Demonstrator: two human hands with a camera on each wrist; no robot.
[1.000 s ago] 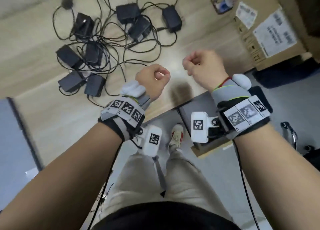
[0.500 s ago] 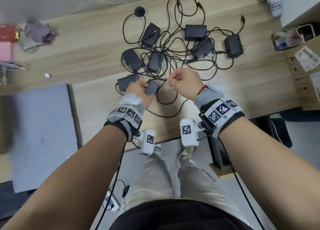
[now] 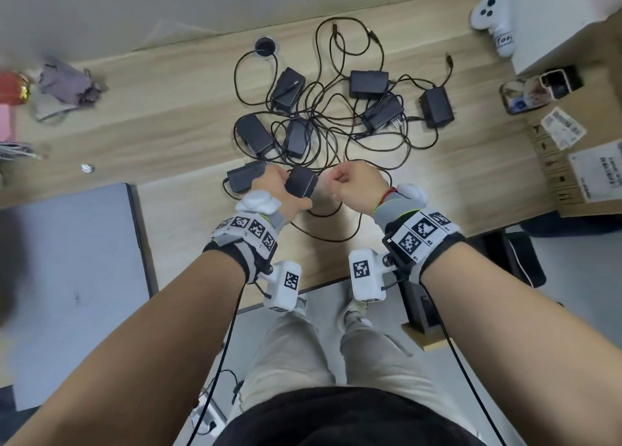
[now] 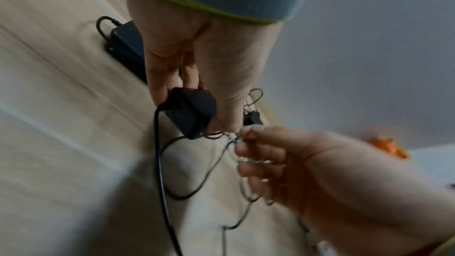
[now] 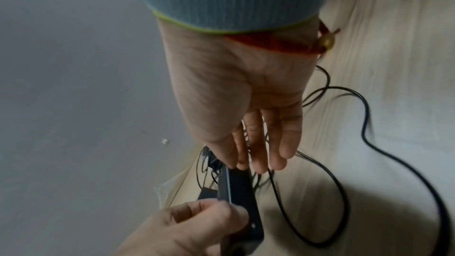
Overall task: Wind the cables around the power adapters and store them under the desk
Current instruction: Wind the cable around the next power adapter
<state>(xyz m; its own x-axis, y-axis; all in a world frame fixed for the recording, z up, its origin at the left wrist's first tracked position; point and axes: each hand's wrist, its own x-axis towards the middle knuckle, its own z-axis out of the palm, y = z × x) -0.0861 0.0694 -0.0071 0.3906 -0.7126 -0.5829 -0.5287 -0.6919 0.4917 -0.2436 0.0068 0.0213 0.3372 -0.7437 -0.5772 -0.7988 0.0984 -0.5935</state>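
Several black power adapters [image 3: 368,83] lie on the wooden desk [image 3: 168,115] in a tangle of thin black cables [image 3: 336,122]. My left hand [image 3: 277,193] grips one black adapter [image 3: 302,185] at the near edge of the pile, lifted a little off the desk. In the left wrist view the same adapter [image 4: 191,112] sits between fingers and thumb, its cable [image 4: 160,172] hanging down. My right hand [image 3: 353,186] is just right of it. Its thumb and forefinger pinch the thin cable [image 4: 234,140] beside the adapter's end. Another adapter [image 3: 244,175] lies partly behind my left hand.
A grey mat [image 3: 77,277] covers the desk's near left. A cardboard box [image 3: 579,173] stands at the right, with a phone [image 3: 535,92] and a white game controller [image 3: 493,18] behind it. A cable hole [image 3: 266,46] is at the back. The desk's front edge runs under my wrists.
Both hands have moved forward from the desk's front edge to the pile. My left hand took hold of an adapter, and my right hand closed on its cable. The head view swung left.
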